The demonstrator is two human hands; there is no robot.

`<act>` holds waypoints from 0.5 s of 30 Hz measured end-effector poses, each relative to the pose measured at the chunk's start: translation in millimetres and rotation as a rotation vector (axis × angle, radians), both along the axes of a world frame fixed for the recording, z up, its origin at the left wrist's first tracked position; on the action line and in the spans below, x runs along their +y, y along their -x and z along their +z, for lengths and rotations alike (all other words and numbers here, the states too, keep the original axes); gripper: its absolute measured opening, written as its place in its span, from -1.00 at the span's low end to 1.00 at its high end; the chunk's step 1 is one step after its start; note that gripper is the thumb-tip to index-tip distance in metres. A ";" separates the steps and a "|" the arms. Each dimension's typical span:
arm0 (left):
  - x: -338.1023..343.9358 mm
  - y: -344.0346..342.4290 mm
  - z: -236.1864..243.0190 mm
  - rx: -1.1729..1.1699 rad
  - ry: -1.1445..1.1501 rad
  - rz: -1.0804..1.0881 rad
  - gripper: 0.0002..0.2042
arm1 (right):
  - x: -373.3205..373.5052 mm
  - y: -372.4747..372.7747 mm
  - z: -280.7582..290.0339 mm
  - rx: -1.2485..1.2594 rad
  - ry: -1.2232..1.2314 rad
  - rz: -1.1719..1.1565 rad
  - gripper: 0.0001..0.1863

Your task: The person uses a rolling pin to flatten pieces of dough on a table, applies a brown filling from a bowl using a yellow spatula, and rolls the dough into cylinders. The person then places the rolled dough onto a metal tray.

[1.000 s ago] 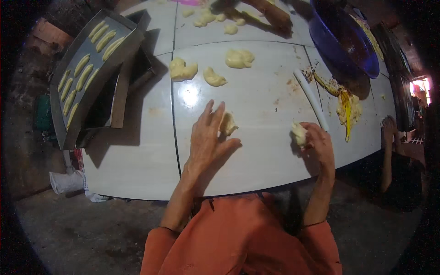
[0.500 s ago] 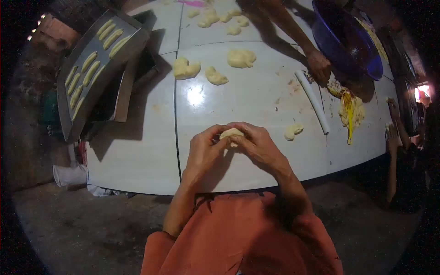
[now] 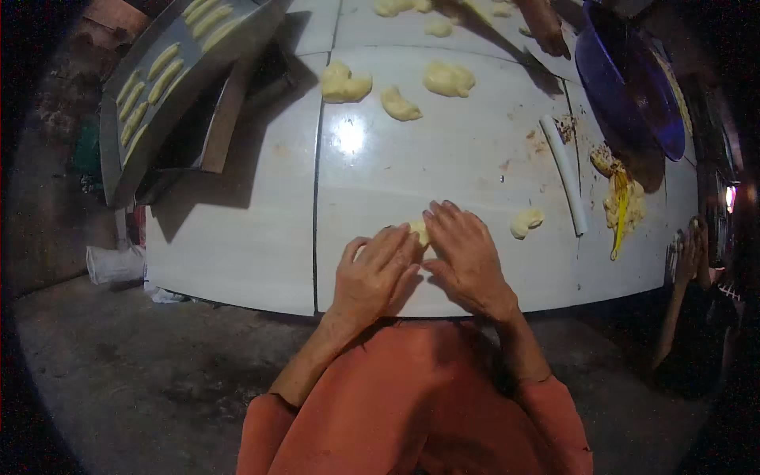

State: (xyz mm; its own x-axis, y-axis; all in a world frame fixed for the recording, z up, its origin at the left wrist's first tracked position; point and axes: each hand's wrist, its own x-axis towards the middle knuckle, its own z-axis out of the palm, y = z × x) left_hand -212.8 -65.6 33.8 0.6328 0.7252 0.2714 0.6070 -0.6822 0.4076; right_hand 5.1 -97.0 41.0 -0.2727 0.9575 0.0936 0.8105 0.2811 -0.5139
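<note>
A small piece of pale yellow dough [image 3: 419, 231] lies on the white table [image 3: 253, 261] and is mostly hidden under my hands. My left hand [image 3: 376, 269] rests over its left side with the fingers stretched out. From the right, my right hand [image 3: 467, 257] lies flat on it, fingers extended and thumb pointing toward the left hand. To the right sits a small curled dough piece [image 3: 526, 223]. Farther back are larger lumps: a folded one [image 3: 344, 84], a curved one [image 3: 400, 104] and a rounded one [image 3: 448, 79].
At the left, a metal tray [image 3: 206, 83] holds several dough strips. A white rod [image 3: 563, 174] lies at right, near a yellow-handled tool [image 3: 620, 218] on a dough mass. Behind stands a blue basin [image 3: 625, 87]. Another person's hand [image 3: 548, 32] is at the far side.
My hands have gone from pinching the dough with curled fingers to lying flat over it on the table. The other person's hand has moved away from the rod, farther back.
</note>
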 end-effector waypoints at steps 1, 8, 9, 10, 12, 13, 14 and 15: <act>-4.8 -4.0 -3.6 0.106 0.071 -0.041 -0.41 | -5.0 2.3 -8.7 -0.101 0.063 0.082 -0.18; -6.9 8.8 -21.3 0.329 0.118 -0.053 -0.28 | -17.6 -7.6 -21.1 -0.312 0.090 0.056 -0.10; -6.2 10.0 -21.1 0.358 0.133 -0.083 -0.28 | -19.4 -7.1 -18.5 -0.317 0.114 0.053 -0.10; -6.0 9.0 -24.2 0.369 0.144 -0.081 -0.26 | -22.6 -5.1 -18.9 -0.285 0.087 0.038 -0.12; -9.3 4.5 -23.1 0.351 0.154 -0.060 -0.26 | -30.6 3.2 -31.3 -0.233 0.084 0.058 -0.13; -10.8 3.0 -22.9 0.333 0.168 -0.039 -0.25 | -34.3 6.9 -34.9 -0.182 0.085 0.079 -0.13; -11.3 3.1 -18.8 0.364 0.191 -0.046 -0.25 | -34.5 6.7 -27.9 -0.213 0.060 0.074 -0.16; -11.0 3.3 -15.9 0.358 0.188 -0.048 -0.25 | -32.6 5.0 -21.1 -0.219 0.058 0.071 -0.16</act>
